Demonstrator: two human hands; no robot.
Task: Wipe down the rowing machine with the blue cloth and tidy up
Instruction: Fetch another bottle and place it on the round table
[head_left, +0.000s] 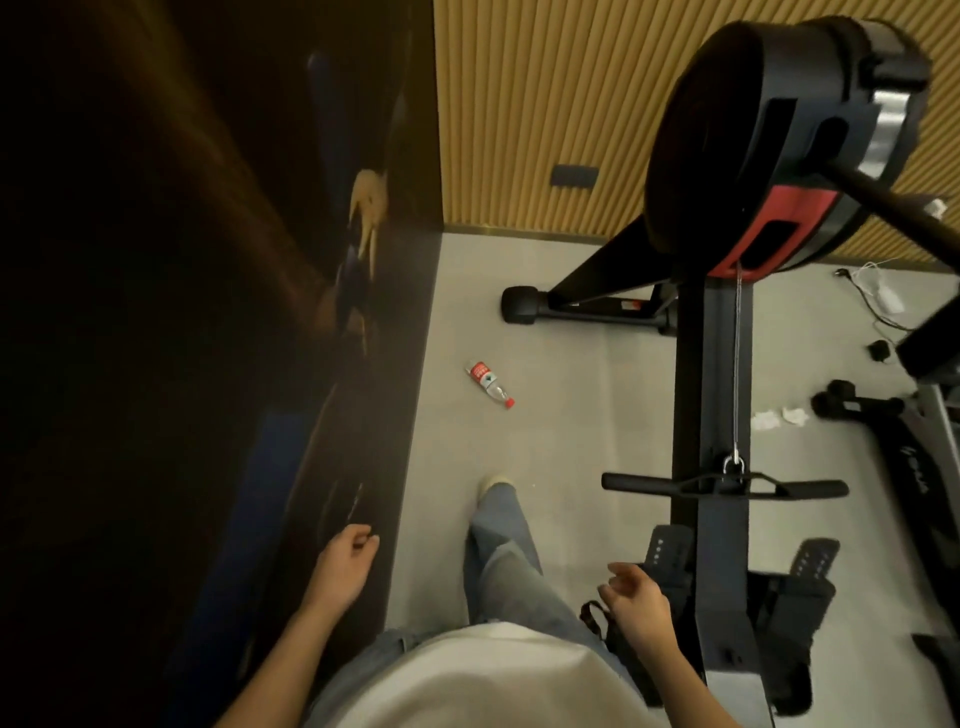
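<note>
Rowing machine (712, 364): fills the right side, its rail running from near to far; the near end is cut off by the bottom edge.
Flywheel housing (779, 140): black with a red panel, far right, its top cropped.
Pull handle (724, 484): lies across the rail, joined to a thin chain (737, 364) that leads into the housing.
Footrests (670, 558): two strapped plates just nearer than the handle, dim.
Left hand (348, 551): hangs near the dark wall, fingers loosely curled, holding nothing.
Right hand (634, 597): relaxed and empty, beside the left footrest; a dark strapped object under it is too dim to name.
Plastic bottle (489, 383): lies on its side on the grey floor (571, 415), left of the rail, with a red label and cap.
Dark glossy wall (156, 312): takes up the left; a bluish patch low in it is too murky to identify.
Second machine (904, 441): far right, cut off by the edge.
Cables (883, 306): loose on the floor, far right.
</note>
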